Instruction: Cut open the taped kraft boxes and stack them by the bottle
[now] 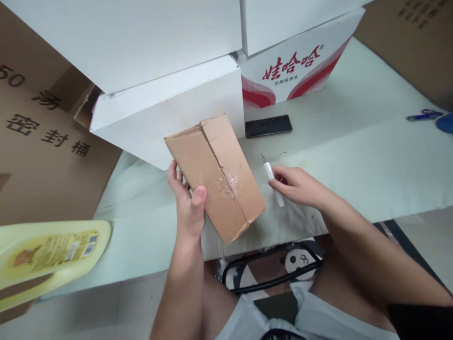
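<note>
A small brown cardboard box (219,174), taped shut with clear tape along its seam, is tilted above the pale table (371,156). My left hand (187,203) grips its near left edge, thumb on top. My right hand (299,185) rests on the table just right of the box, its fingers closed around a small white-handled knife (273,179) with a short blade pointing away from me.
A black phone (268,125) lies flat behind the box. White cartons (166,101) and a red-printed carton (293,66) stand at the back. Large brown cartons (38,141) stand at left, a yellow bottle (49,255) lower left, blue scissors (424,114) far right.
</note>
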`<state>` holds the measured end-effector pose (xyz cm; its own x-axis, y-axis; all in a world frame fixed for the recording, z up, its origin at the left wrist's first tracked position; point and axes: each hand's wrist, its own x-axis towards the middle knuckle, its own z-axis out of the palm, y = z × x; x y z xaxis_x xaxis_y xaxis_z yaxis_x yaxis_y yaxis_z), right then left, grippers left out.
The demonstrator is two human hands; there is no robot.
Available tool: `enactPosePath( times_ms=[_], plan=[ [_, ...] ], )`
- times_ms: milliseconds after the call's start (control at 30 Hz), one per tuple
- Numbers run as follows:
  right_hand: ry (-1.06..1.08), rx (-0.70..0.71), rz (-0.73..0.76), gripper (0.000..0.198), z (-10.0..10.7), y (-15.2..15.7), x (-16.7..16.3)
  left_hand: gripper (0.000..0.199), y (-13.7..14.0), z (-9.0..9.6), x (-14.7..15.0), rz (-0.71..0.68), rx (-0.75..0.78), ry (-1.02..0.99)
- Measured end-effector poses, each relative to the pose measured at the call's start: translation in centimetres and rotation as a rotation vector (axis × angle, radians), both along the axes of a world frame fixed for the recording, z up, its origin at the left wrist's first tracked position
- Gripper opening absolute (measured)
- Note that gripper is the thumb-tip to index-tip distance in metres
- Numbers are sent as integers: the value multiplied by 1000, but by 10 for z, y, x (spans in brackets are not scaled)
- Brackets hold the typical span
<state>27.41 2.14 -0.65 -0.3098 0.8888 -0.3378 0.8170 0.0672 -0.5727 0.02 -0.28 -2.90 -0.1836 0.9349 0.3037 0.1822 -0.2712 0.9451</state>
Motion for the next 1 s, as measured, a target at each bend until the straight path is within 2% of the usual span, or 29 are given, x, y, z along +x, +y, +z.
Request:
enactPosePath(
  times_ms=[100,200,433,800,1000],
  plan=[
    [537,-25,117,29,24,-19,-8,94,-3,2,5,-4,6,16],
    [738,-20,129,28,39,-34,-17,92,-6,5,12,-14,14,15],
    [682,-65,163,28,34,-44,-28,91,-6,6,17,-9,42,33],
    [705,35,206,23,36,-52,-35,95,-6,8,23,-61,43,46],
    [652,72,143,23,35,-55,-36,100,-6,6,21,-56,33,91]
  ],
)
